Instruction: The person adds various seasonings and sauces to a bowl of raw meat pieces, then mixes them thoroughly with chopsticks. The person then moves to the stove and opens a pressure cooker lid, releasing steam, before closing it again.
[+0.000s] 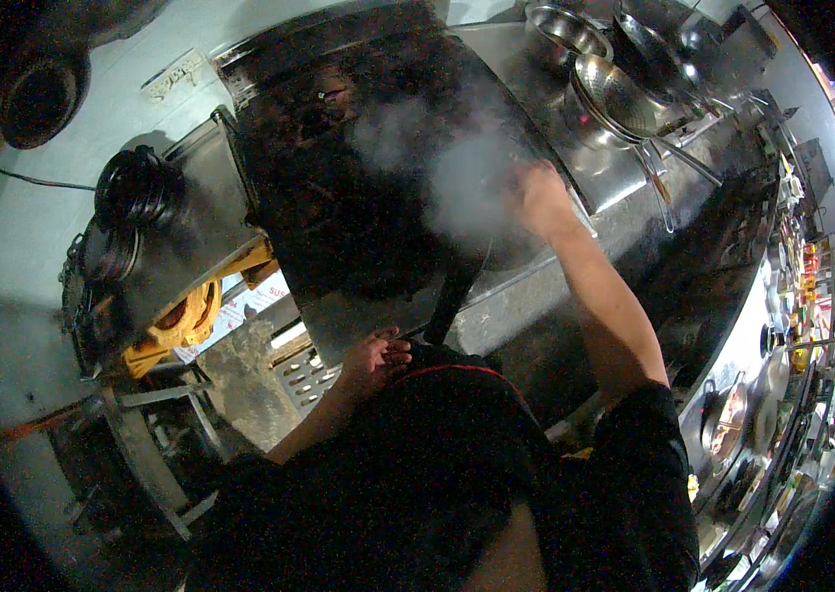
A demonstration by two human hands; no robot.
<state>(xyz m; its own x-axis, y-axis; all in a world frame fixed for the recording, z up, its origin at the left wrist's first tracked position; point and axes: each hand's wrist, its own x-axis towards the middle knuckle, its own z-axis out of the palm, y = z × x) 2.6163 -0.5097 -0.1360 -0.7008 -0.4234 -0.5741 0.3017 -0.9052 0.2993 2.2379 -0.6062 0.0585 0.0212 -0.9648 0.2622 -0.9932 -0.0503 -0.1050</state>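
Note:
My right hand (542, 198) is stretched out over the right part of the dark stovetop (336, 200), at the edge of a thick cloud of steam or smoke (473, 189). Its fingers are blurred and partly hidden, so whether they hold anything is unclear. Below the cloud, a pan's black handle (454, 296) points towards my body; the steam covers most of the pan. My left hand (375, 360) is low by my waist, left of the handle's end. Its fingers are slightly curled and apart, with nothing visible in them.
Right of the stove, a steel counter bears a perforated strainer (621, 96), a steel bowl (569, 29) and a dark pan (651, 55). Stacked black pans (132, 189) stand on the left-hand surface. Under it sits a yellow object (184, 318). Crowded shelves (787, 355) line the far right.

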